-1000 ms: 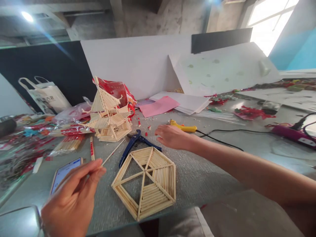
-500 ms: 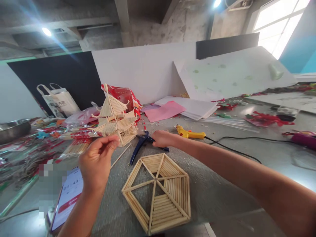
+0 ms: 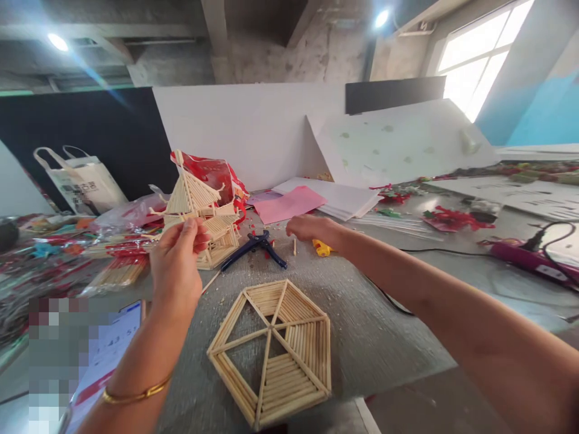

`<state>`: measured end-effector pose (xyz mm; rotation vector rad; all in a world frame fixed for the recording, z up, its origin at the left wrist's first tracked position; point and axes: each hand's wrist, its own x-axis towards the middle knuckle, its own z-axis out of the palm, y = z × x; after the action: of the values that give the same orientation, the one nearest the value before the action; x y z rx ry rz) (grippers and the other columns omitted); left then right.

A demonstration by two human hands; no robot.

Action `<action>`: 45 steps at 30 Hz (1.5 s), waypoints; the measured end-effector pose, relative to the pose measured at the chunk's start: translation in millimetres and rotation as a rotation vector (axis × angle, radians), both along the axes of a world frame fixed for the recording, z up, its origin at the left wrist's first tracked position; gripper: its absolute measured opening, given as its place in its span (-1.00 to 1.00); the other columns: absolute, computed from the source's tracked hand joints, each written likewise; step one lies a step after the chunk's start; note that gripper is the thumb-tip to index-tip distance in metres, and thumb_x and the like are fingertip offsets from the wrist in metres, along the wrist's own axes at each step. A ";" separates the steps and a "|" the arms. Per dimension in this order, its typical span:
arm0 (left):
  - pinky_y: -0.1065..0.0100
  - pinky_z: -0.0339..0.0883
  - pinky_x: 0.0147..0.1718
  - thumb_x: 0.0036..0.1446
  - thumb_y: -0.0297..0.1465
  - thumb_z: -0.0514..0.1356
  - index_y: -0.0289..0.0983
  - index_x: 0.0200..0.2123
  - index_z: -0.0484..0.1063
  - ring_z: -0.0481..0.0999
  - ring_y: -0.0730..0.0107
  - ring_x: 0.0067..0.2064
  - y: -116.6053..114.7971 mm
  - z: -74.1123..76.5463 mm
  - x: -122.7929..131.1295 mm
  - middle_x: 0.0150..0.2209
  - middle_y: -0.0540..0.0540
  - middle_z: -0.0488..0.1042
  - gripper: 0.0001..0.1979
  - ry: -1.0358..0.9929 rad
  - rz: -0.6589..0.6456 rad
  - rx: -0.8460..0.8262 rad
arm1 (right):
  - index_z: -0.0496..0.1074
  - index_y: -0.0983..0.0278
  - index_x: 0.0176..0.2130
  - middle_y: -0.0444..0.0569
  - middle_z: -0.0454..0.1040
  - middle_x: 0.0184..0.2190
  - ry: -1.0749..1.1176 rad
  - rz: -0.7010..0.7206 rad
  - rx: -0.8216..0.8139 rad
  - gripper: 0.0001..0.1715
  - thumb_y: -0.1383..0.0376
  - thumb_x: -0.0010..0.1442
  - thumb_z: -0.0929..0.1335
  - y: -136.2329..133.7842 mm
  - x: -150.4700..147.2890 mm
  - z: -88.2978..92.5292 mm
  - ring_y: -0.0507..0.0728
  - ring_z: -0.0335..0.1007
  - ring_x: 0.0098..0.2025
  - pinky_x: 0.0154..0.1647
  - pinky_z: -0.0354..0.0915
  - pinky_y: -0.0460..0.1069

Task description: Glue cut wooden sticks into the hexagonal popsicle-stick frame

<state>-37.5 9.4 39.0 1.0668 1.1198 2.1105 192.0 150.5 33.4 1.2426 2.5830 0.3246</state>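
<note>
My left hand [image 3: 178, 256] is raised in front of a small tiered stick pagoda [image 3: 194, 199], thumb and fingers pinched together; anything between the fingertips is too small to make out. My right hand [image 3: 310, 228] hovers over the table with loosely bent fingers, and no held thing shows. Under it is a short stick piece [image 3: 295, 247]. A yellow glue gun [image 3: 322, 248] lies partly hidden behind my right wrist. Blue-handled cutters [image 3: 256, 246] lie spread between the hands. Nearest me is a polygonal stick frame [image 3: 296, 358], some of its triangular sections filled with sticks.
At left are a phone [image 3: 108, 355] and bundled sticks in plastic [image 3: 120, 268]. Behind stand a tote bag [image 3: 88, 184], pink paper [image 3: 289, 205] and white boards [image 3: 337, 196]. A black cord [image 3: 452, 252] runs right to a purple power strip [image 3: 527, 262].
My right hand has left the cutters and moved right, toward the glue gun. The cutters now lie free on the table. My left hand stays pinched; the view has turned slightly right.
</note>
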 end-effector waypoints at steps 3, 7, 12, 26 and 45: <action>0.48 0.24 -0.48 -0.12 -0.26 0.24 -0.31 -0.43 0.43 0.38 0.55 -0.49 8.3 -8.6 6.2 -0.52 0.03 0.41 -0.77 0.047 -0.053 -0.081 | 0.50 0.36 -0.24 0.13 0.50 -0.25 -0.073 0.081 0.002 -0.74 0.44 0.04 0.30 -9.0 1.3 -11.2 0.17 0.40 -0.18 -0.25 0.17 -0.03; 0.47 0.23 -0.49 -0.14 -0.23 0.23 -0.32 -0.44 0.42 0.39 0.53 -0.50 14.7 -29.1 4.6 -0.51 0.02 0.43 -0.74 0.153 -0.105 -0.200 | 0.49 0.38 -0.30 0.16 0.49 -0.24 -0.110 0.165 0.040 -0.77 0.43 0.11 0.25 -14.1 3.0 -19.0 0.19 0.36 -0.12 -0.20 0.13 0.00; 0.46 0.25 -0.45 -0.16 -0.26 0.23 -0.31 -0.41 0.45 0.38 0.51 -0.49 22.9 -47.9 -7.3 -0.53 0.04 0.42 -0.75 0.318 -0.059 -0.264 | 0.45 0.41 -0.21 0.17 0.49 -0.25 -0.090 0.154 0.084 -0.73 0.44 0.10 0.24 -18.7 10.8 -4.7 0.18 0.38 -0.17 -0.25 0.14 -0.02; 0.48 0.19 -0.58 -0.05 -0.17 0.19 -0.28 -0.42 0.47 0.37 0.47 -0.59 27.3 -63.6 -13.9 -0.63 0.03 0.40 -0.72 0.657 0.025 -0.233 | 0.46 0.38 -0.22 0.11 0.49 -0.21 0.116 0.140 -0.015 -0.70 0.40 0.13 0.20 -3.0 -36.6 -30.1 0.12 0.40 -0.24 -0.34 0.16 -0.09; 0.43 0.29 -0.50 -0.04 -0.22 0.20 -0.33 -0.12 0.40 0.43 0.45 -0.47 13.6 -59.1 10.3 -0.39 -0.05 0.48 -0.58 0.626 -0.394 -0.231 | 0.29 0.34 -0.34 -0.15 0.41 -0.49 1.180 0.073 -0.957 -0.77 0.28 -0.02 0.38 -65.2 -25.7 -16.2 -0.09 0.25 -0.57 -0.55 0.20 -0.15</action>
<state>-27.2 23.0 -20.1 1.7249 1.2527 1.3345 166.3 85.3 17.2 1.0288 2.8029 -1.9126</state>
